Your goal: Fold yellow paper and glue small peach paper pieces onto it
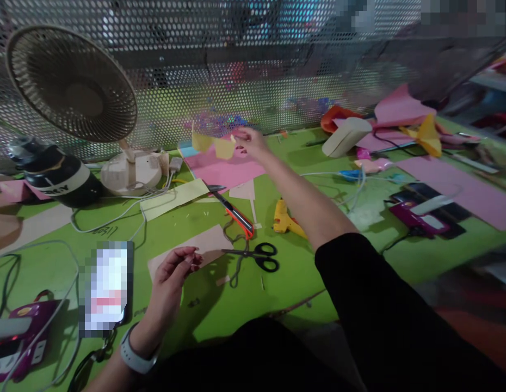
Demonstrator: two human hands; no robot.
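Observation:
With my arm stretched across the green table, my right hand pinches a bent yellow piece of paper. That paper hangs over a pink sheet near the mesh panel. Closer to me, my left hand has its thumb and fingertips pressed together; whatever is in them, if anything, is too small to make out. It hovers by a pale paper strip. Black-handled scissors lie just right of it, an orange utility knife beyond them. Under my right forearm sits a yellow glue gun.
A fan and a black bottle stand at the back left. A phone lies near my left wrist, with cables around it. Purple devices rest at both sides. A perforated metal panel closes the back.

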